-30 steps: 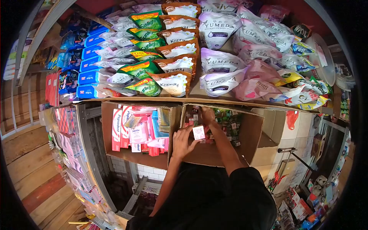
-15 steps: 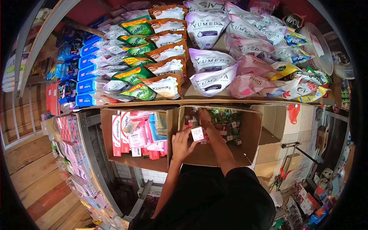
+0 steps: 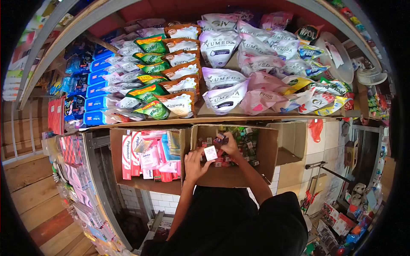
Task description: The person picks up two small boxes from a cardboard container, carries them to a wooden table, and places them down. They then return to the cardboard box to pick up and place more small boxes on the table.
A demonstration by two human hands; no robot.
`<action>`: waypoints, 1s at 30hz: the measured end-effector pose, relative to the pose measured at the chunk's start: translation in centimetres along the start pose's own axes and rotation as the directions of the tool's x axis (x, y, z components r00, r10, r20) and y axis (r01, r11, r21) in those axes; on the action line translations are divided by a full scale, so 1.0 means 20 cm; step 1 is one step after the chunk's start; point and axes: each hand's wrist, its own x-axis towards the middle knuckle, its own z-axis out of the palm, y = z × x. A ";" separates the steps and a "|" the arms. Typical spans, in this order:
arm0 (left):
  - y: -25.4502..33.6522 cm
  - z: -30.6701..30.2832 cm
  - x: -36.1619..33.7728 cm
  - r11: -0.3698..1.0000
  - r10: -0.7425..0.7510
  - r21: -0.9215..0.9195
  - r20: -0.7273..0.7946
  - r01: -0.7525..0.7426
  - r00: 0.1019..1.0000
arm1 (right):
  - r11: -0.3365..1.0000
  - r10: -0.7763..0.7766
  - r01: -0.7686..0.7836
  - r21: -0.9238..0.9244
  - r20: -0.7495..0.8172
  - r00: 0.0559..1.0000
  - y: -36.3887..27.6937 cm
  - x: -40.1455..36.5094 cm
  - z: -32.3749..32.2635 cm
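My left hand (image 3: pixel 195 165) is closed at the near left side of an open cardboard box (image 3: pixel 267 170), gripping a small white and pink carton (image 3: pixel 210 152) between thumb and fingers. Over the same box, my right hand (image 3: pixel 231 146) pinches a small dark purplish carton (image 3: pixel 221 138), partly covered by the fingers. Beneath both hands lie several small green cartons (image 3: pixel 250 145) and a few pink ones (image 3: pixel 219 164). What the dark carton's label says is too small to read.
Left of it, a second cardboard box (image 3: pixel 147 184) holds Pepsodent cartons (image 3: pixel 127 155) and pink packs. Above runs a shelf edge (image 3: pixel 256 119) crowded with Yumeda pouches (image 3: pixel 222 99), Kispray pouches (image 3: pixel 176 105) and blue wipe packs (image 3: pixel 95 117). A metal rack post (image 3: pixel 100 187) stands at left.
My right hand has come up and nearer from deep in the box, with the dark carton now showing in its fingers. My left hand still holds the white and pink carton.
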 end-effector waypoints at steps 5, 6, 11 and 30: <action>0.02 -0.02 0.02 0.997 0.059 -0.052 -0.079 -0.063 0.995 | 0.874 0.176 -0.204 0.441 0.105 0.979 -0.20 -0.21 -0.15; 0.02 -0.02 0.02 0.996 0.063 -0.056 -0.084 -0.067 0.995 | 0.825 0.217 -0.269 0.496 0.161 0.963 -0.28 -0.26 -0.19; 0.04 -0.04 0.02 0.993 0.070 -0.087 -0.066 -0.076 0.995 | 0.843 0.222 -0.327 0.427 0.277 0.935 -0.61 -0.39 -0.32; 0.34 -0.23 -0.24 0.721 -0.152 -0.677 0.051 0.146 0.987 | 0.816 0.087 -0.310 0.488 0.427 0.900 -1.20 -0.69 -0.50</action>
